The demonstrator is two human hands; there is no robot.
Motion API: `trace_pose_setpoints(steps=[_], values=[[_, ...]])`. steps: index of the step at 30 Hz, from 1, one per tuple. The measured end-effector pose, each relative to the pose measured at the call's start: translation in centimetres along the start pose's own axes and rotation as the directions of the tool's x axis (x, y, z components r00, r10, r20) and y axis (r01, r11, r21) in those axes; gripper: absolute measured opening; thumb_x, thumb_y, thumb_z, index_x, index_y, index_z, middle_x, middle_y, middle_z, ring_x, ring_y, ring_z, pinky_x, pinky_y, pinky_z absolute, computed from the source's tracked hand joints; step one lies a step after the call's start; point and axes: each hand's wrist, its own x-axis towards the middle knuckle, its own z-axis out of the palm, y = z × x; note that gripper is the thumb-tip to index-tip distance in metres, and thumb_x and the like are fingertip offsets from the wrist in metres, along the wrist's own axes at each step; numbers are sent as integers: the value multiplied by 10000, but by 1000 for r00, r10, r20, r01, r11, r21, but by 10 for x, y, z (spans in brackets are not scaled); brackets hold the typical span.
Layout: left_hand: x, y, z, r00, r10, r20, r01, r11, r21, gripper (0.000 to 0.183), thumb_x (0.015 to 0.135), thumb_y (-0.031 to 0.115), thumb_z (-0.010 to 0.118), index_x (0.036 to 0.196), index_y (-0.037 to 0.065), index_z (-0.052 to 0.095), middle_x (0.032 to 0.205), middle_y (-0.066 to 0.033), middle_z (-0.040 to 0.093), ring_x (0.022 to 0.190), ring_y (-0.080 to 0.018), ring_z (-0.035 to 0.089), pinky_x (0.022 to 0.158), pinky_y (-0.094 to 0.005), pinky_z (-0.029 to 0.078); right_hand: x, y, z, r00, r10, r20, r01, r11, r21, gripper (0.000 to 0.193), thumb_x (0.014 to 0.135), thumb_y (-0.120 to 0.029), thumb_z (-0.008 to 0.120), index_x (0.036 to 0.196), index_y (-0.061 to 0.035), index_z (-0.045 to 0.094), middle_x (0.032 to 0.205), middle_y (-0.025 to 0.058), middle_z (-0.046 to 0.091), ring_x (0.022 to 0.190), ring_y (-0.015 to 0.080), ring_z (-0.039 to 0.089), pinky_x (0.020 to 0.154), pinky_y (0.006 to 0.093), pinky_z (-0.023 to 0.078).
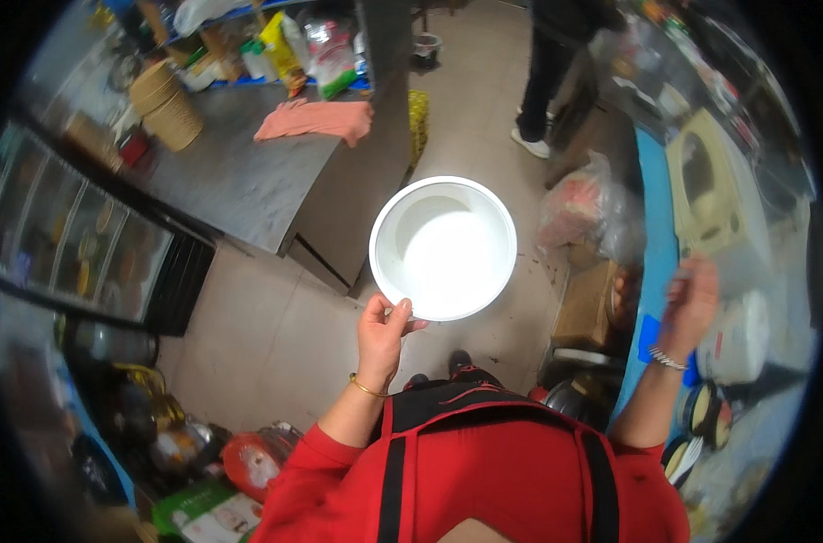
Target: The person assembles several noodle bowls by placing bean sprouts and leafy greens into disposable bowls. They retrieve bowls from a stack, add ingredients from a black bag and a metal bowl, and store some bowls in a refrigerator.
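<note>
My left hand grips the near rim of a round white plastic tub, thumb on top of the edge. The tub is held over the floor in front of me with its mouth facing up, and nothing can be made out inside its bright interior. Off to the right, my right hand is raised at the blue-edged counter. It is near a white lidded bucket and just below a cream microwave-like appliance. Its fingers are smeared by motion, so whether they hold anything is unclear.
A steel table at the left bears a pink cloth and stacked brown paper bowls. A glass-door cabinet stands far left. Bagged goods and a cardboard box sit by the right counter. Another person's legs show ahead.
</note>
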Motion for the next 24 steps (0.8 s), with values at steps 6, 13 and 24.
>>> trace_pose_setpoints(steps=[6,13,24], values=[[6,1,-24,965,253,-67,-243,961,132,71,845,33,567,837,-25,526,1275,-93,398,871,-148,576,669,-276,536,-75,40,167,363,-282,888,479,874,82,142,730,-21,603,869,4,618,786,117,599,709,247,584,622,306,467],[-15,14,-59,827,341,-446,-337,937,93,120,841,29,573,767,-18,491,1289,-99,349,891,-169,588,675,-272,556,-93,55,255,359,-211,909,162,974,162,115,791,6,556,888,-5,617,769,85,617,678,162,593,581,270,454],[-60,80,-231,535,512,-672,-507,831,229,173,836,75,598,722,-7,498,1350,-144,303,840,-140,588,669,-254,556,-240,66,411,35,-22,999,-84,996,24,201,914,-192,498,991,-14,553,860,40,586,762,99,533,648,232,440]])
